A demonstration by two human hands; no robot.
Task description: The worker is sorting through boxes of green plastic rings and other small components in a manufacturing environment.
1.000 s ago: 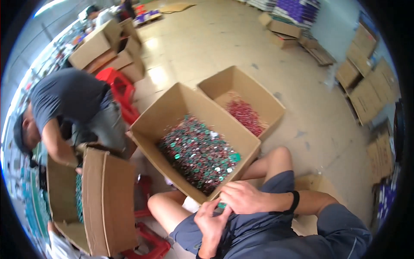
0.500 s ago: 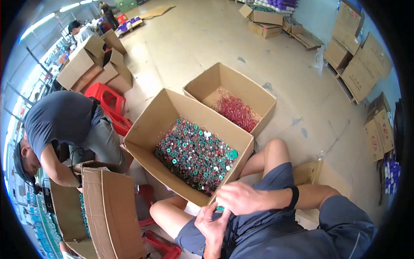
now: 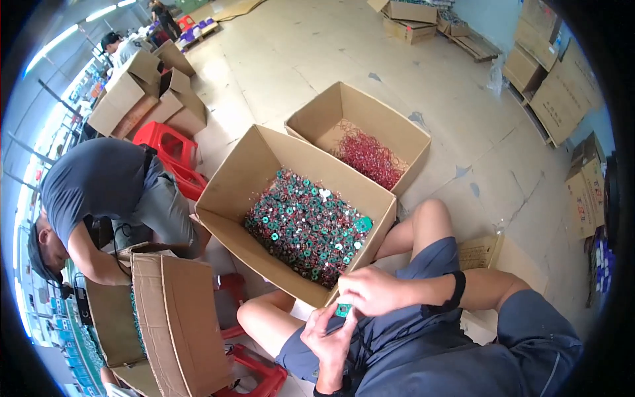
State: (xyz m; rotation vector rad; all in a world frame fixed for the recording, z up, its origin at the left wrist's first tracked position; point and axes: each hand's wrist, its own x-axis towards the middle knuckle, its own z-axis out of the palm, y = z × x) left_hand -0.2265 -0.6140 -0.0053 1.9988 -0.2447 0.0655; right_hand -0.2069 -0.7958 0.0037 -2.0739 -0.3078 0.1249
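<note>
Between the thumb and fingers of my left hand (image 3: pixel 328 339) is a small green part (image 3: pixel 342 309) with a round hole in it. My right hand (image 3: pixel 372 291) is closed just above it, with bent fingers close to the part; whether they grip something thin I cannot make out. Both hands are over my lap, at the near corner of a large cardboard box (image 3: pixel 311 157). Inside that box lies a heap of small green ring-shaped parts (image 3: pixel 307 228), mixed with reddish wires and some white bits.
A second cardboard box (image 3: pixel 378 114) holding red wires (image 3: pixel 370 155) stands behind. On the left a co-worker (image 3: pixel 99 178) bends over another cardboard box (image 3: pixel 188 324). Red plastic stools (image 3: pixel 159 135) stand near that person. Stacked cartons (image 3: pixel 562 99) line the right wall.
The green part shows more plainly between my hands. My right hand has shifted slightly off it. The whole view has moved a little.
</note>
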